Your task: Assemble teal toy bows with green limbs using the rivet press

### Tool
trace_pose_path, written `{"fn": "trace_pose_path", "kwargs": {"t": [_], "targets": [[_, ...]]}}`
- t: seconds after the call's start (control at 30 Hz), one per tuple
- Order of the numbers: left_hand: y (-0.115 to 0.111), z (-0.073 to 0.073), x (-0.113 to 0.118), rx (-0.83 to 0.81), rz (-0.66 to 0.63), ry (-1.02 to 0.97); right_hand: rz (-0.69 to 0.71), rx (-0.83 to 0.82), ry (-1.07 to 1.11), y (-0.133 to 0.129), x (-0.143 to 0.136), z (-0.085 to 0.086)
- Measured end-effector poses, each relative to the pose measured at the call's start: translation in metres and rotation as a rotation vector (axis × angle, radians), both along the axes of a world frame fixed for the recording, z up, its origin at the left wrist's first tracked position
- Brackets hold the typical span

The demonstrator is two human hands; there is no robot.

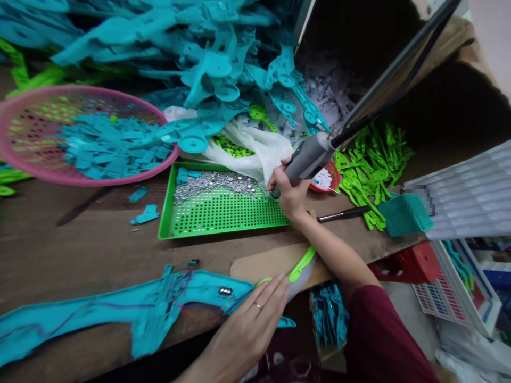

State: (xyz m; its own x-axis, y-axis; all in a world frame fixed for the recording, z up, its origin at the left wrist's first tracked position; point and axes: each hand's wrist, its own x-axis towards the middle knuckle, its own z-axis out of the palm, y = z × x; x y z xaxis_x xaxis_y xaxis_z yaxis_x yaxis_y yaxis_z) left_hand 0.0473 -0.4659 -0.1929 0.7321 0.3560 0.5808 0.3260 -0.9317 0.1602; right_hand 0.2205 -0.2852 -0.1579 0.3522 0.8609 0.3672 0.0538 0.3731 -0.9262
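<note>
Grey power screwdriver (305, 159) tilts, gripped by the right hand (292, 192), arm (339, 250) outstretched. Palm down, fingers straight, the left hand (253, 324) rests on a blue part (154, 322); its grip is hidden.

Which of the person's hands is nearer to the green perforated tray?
Right. The right hand, around the grey power tool, is at the green tray's right end; the left hand lies over the blue part, farther toward the person.
</note>
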Motion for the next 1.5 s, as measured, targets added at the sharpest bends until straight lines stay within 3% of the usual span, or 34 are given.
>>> {"fn": "trace_pose_path", "kwargs": {"t": [0.13,0.23,0.3,0.43,0.53,0.67,0.9,1.03,1.17,1.33,1.5], "targets": [[-0.005,-0.001,-0.011,-0.069,-0.013,-0.045,-0.112,0.073,0.032,-0.025,0.002,0.035],[-0.007,-0.003,-0.016,-0.122,-0.046,-0.043,-0.203,0.158,0.031,-0.065,0.02,0.07],[-0.005,-0.004,-0.017,-0.166,-0.069,-0.036,-0.276,0.199,-0.006,-0.093,0.036,0.08],[-0.001,-0.002,-0.017,-0.212,-0.103,-0.036,-0.363,0.137,-0.028,-0.128,0.064,0.061],[-0.001,0.0,-0.017,-0.248,-0.11,-0.043,-0.347,0.096,0.016,-0.137,0.073,0.04],[-0.002,0.001,-0.018,-0.274,-0.099,-0.026,-0.304,0.071,0.016,-0.14,0.074,0.028],[0.002,0.003,-0.019,-0.219,-0.115,0.001,-0.219,0.017,-0.034,-0.138,0.078,0.017],[-0.002,0.0,-0.018,-0.206,-0.079,-0.02,0.055,0.015,-0.048,-0.141,0.093,0.013],[-0.007,-0.004,-0.013,-0.165,-0.045,-0.082,0.223,0.004,-0.055,-0.137,0.094,0.027],[-0.004,-0.001,-0.002,-0.093,-0.009,-0.075,0.051,0.158,0.052,-0.082,0.037,0.048],[-0.003,-0.001,0.001,-0.126,0.017,-0.154,0.06,0.068,0.059,-0.016,-0.01,0.024]]}}
